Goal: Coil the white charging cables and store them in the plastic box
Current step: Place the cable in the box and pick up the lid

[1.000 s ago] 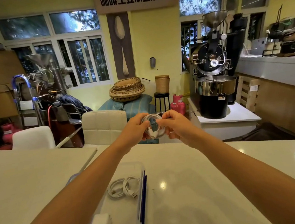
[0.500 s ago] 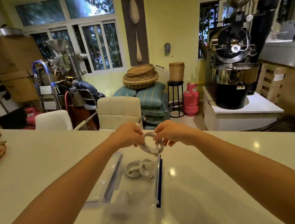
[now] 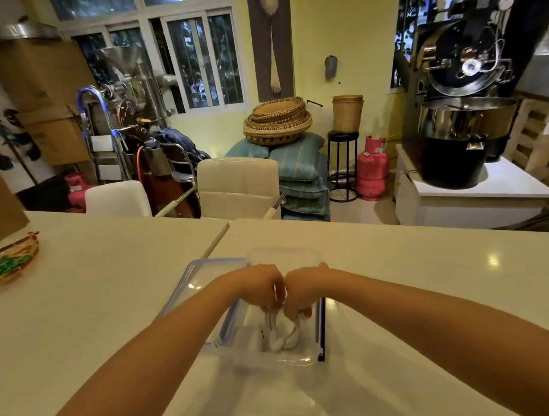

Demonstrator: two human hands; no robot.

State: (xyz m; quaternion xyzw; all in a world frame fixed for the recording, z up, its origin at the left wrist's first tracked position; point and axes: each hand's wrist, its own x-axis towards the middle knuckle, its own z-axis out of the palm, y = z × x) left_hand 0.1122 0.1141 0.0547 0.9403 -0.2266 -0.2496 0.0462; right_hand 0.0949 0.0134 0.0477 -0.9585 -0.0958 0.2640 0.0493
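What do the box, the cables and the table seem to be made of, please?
Box: clear plastic, glossy; you can see through its walls.
Cables: white, smooth, probably a rubbery plastic sheath; they bend in soft loops.
Table: cream, polished, perhaps stone or composite; it mirrors lamps.

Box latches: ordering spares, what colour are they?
The latches are blue; head view shows them best.

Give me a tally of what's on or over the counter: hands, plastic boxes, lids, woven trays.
Hands: 2, left hand, right hand, both gripping white cable
Plastic box: 1
Lid: 1
Woven tray: 1
Total: 5
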